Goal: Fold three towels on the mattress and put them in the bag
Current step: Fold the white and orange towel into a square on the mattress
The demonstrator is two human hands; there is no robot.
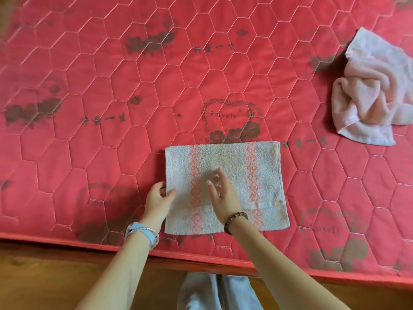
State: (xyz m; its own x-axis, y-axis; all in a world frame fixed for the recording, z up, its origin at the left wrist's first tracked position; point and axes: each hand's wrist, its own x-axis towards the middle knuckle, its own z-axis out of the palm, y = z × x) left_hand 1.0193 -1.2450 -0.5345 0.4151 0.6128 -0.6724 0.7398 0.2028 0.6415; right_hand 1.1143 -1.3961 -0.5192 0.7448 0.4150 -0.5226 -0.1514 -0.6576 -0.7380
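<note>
A pale blue towel (252,175) with two pink patterned stripes lies folded flat on the red quilted mattress (111,97), near its front edge. My left hand (157,199) pinches the towel's left edge between thumb and fingers. My right hand (221,193) is over the towel's middle with straight, spread fingers, touching or just above it. A crumpled pale pink towel (371,90) lies unfolded at the mattress's far right. No third towel and no bag are in view.
The mattress front edge (201,258) runs across the lower frame, with wooden floor (55,283) below it. My grey-trousered legs (214,291) stand against the edge at bottom centre.
</note>
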